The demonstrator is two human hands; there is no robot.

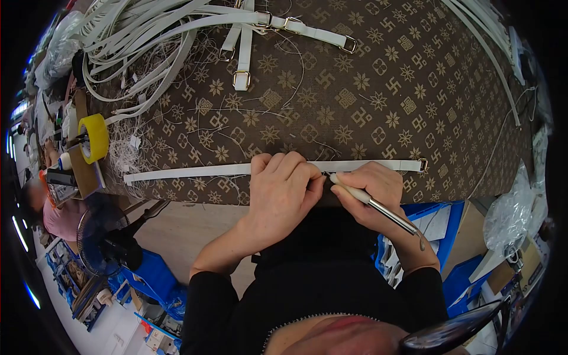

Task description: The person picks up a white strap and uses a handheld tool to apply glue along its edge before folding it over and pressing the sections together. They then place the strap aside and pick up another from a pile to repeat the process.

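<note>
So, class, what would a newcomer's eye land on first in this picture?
Probably the left hand, mid-picture, on a white strap, and the right hand beside it with a pen-like tool. Then the bright yellow roll towards the left side, and the tangle of white straps at the upper left.

A long strap [195, 172] lies along the near side of the counter [331, 127]. At the back left is a pile of straps [139, 38], with loose threads [127, 142] in front. A tape roll [98, 139] is at the left end. Off the counter, a fan [106, 236] is on the left and a bag [507, 219] on the right.
</note>
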